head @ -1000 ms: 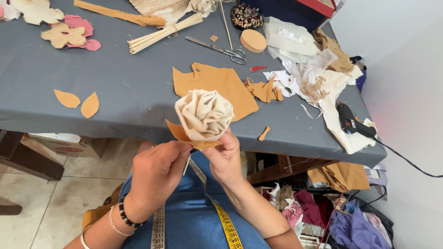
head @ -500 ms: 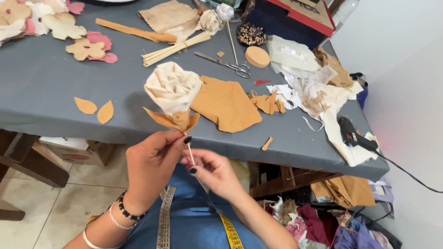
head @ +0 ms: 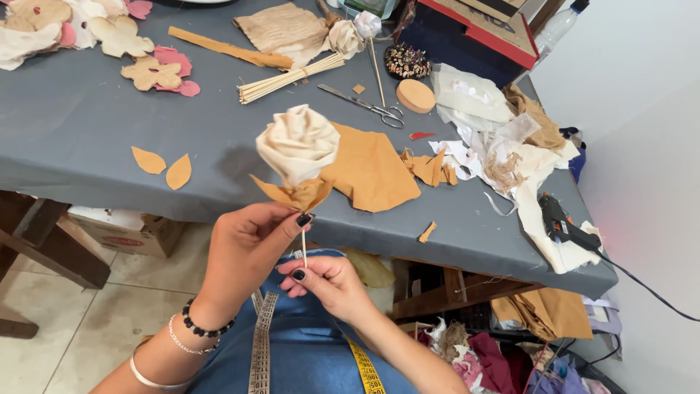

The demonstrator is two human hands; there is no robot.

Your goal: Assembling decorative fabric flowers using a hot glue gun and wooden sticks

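Note:
A cream fabric rose [head: 299,144] with tan leaf pieces [head: 295,194] at its base stands upright on a thin wooden stick [head: 304,246], held in front of the grey table [head: 95,138]. My left hand [head: 248,244] pinches the stick just under the leaves. My right hand [head: 328,283] grips the stick's lower end between thumb and fingers. A measuring tape [head: 261,343] hangs over my blue clothing.
On the table lie tan fabric sheet [head: 372,171], two leaf cut-outs [head: 164,166], a bundle of sticks [head: 288,76], scissors [head: 364,106], a round wooden disc [head: 415,95], fabric scraps [head: 503,138], flower cut-outs [head: 153,71] and a glue gun [head: 558,222].
The rose moved left and rose higher above the table edge. My right hand slid down from under the leaves to the stick's lower end; my left hand now pinches below the leaves.

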